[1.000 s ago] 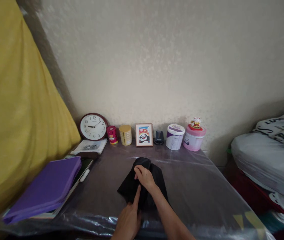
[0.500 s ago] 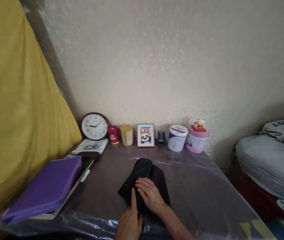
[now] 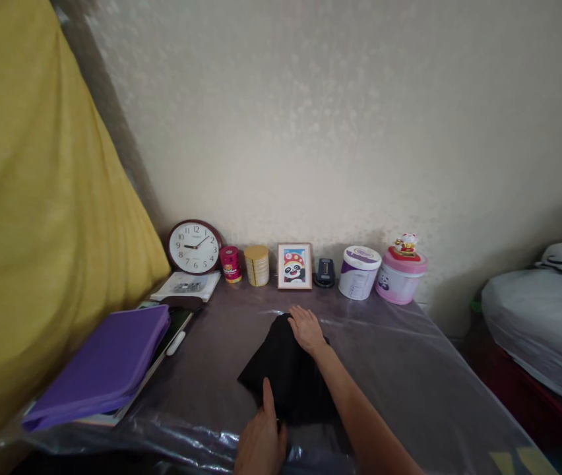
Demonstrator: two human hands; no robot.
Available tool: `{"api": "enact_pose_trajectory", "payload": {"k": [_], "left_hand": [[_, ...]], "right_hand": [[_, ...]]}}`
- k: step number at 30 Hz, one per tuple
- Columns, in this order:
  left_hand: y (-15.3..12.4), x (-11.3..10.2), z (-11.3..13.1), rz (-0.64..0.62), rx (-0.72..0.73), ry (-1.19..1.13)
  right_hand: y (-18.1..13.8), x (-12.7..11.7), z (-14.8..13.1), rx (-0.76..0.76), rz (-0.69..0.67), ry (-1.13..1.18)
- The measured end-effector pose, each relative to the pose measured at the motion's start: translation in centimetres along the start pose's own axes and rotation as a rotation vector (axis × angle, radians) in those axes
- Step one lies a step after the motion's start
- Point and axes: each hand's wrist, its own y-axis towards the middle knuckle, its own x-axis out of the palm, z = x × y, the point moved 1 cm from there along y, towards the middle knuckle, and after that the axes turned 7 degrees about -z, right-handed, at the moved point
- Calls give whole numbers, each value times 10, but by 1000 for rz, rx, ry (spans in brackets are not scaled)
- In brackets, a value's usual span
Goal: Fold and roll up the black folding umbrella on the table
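On blk cloth [image 3: 285, 376], R hand [image 3: 307, 330] now fwd

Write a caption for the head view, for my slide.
Left fingers and right fingers rest on black cloth, with framed panda picture and analog clock behind.

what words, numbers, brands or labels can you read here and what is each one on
"12", "11", "10", "9", "6": round white clock with dark-red rim
"S": white fabric with black lettering, far right; its other letters are cut off or unclear
Too small or blurred: any brand on the clock; print on the red cylindrical can, yellow-lidded cylindrical can, purple-and-white round tub and wood-framed panda picture
No text visible: black fabric-like piece
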Motion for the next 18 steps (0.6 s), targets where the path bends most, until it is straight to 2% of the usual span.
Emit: {"api": "enact_pose_trajectory", "payload": {"k": [2, 5, 9, 11, 14, 18], "left_hand": [[0, 1, 0, 2, 0, 0], [-1, 1, 0, 10, 20, 3], [-4, -1, -1, 20, 67, -31], [-4, -2, -2, 18, 94, -61], [-5, -5, -6, 34, 117, -123], [-15, -15, -8, 56, 131, -232]], "right_hand": [[-5, -3, -7, 14, 32, 1], [-28, -7, -34, -75, 32, 66], [-66, -13, -77, -284, -145, 286], [-78, -21, -87, -323, -202, 448], [-85, -34, -74, -159, -111, 684], [-88, -50, -15, 259, 187, 893]]}}
